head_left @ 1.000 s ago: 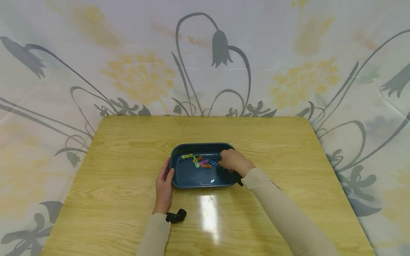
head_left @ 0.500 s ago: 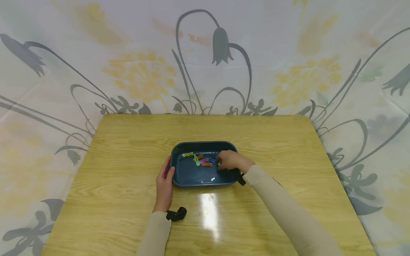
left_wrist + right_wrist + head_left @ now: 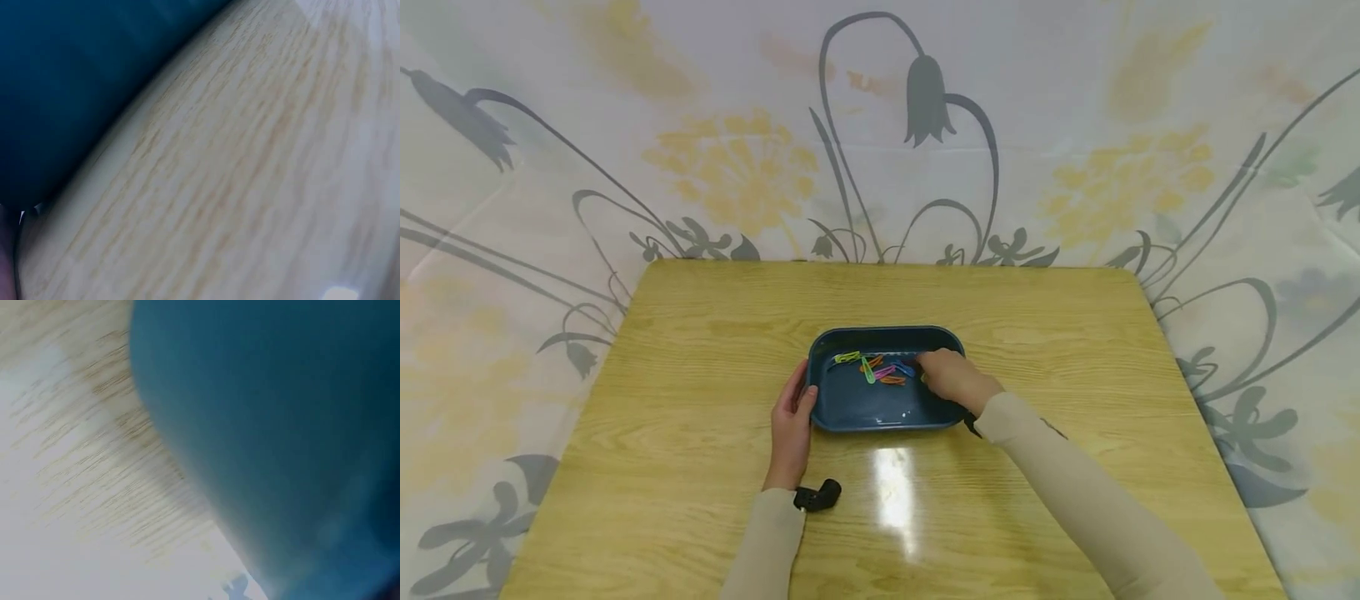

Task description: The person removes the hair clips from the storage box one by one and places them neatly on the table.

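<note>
Beige sleeves cover both forearms. The right hand point(image 3: 951, 379) reaches into the right end of the tray point(image 3: 850, 412) with its fingers curled downward over the nearest paper clips point(image 3: 880, 371); whether the fingertips actually pinch a clip cannot be determined, since the back of the hand hides them. The left hand point(image 3: 792, 425) rests on the table with relaxed fingers laid along the tray's left wall and the thumb point(image 3: 806, 400) hooked at the rim. The tray is a dark blue-green plastic container, rectangular with rounded corners and low walls; its long axis runs left to right across the table point(image 3: 700, 375), parallel to the near edge. It sits at the table centre. The clips lie in a loose cluster against the far wall of the tray, pointing in mixed directions: a yellow-green one at the left, then green, orange, pink and blue ones toward the right hand. The near half of the tray floor is bare and glossy. In the left wrist view the tray wall point(image 3: 69, 94) fills the upper left, standing on wood grain. In the right wrist view the tray wall point(image 3: 281, 437) fills the right side, blurred. A small black object point(image 3: 817, 497) lies on the table beside the left wrist. A floral cloth point(image 3: 1075, 125) hangs behind the table.
</note>
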`<state>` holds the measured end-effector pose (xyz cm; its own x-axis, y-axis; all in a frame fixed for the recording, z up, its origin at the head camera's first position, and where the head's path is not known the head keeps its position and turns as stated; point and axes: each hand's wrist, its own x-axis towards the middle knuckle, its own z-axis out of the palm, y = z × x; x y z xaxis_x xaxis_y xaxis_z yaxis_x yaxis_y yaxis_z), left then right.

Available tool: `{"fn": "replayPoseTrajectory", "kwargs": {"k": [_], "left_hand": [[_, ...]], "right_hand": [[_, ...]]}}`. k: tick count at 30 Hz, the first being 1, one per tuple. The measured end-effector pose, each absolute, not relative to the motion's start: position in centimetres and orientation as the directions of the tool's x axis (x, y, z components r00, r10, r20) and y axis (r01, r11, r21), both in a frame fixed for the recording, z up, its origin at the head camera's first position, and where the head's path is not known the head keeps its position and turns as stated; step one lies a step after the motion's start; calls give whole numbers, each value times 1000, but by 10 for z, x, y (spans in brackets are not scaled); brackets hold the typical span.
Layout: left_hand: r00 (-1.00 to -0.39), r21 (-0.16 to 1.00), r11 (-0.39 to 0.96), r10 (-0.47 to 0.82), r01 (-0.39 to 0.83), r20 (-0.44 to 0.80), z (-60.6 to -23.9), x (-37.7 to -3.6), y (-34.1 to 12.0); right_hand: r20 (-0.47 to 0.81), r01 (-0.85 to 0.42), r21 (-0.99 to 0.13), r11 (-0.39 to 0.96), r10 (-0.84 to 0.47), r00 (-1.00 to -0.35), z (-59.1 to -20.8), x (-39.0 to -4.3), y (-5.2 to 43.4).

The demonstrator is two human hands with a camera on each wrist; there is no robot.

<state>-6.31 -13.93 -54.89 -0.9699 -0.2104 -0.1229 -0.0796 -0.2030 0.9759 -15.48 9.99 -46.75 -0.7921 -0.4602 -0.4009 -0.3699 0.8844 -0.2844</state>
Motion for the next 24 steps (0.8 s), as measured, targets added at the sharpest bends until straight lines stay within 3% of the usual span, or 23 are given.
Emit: {"fn": "replayPoseTrajectory", "kwargs": {"k": [8, 24], "left_hand": [[-971, 976, -196, -196, -96, -135, -535, -63, -136], [-969, 981, -182, -223, -67, -107, -547, -65, -137]], "right_hand": [[-307, -407, -148, 901, -433, -848, -478, -150, 103], [-117, -512, -133, 849, -526, -842, -487, -145, 108]]}}
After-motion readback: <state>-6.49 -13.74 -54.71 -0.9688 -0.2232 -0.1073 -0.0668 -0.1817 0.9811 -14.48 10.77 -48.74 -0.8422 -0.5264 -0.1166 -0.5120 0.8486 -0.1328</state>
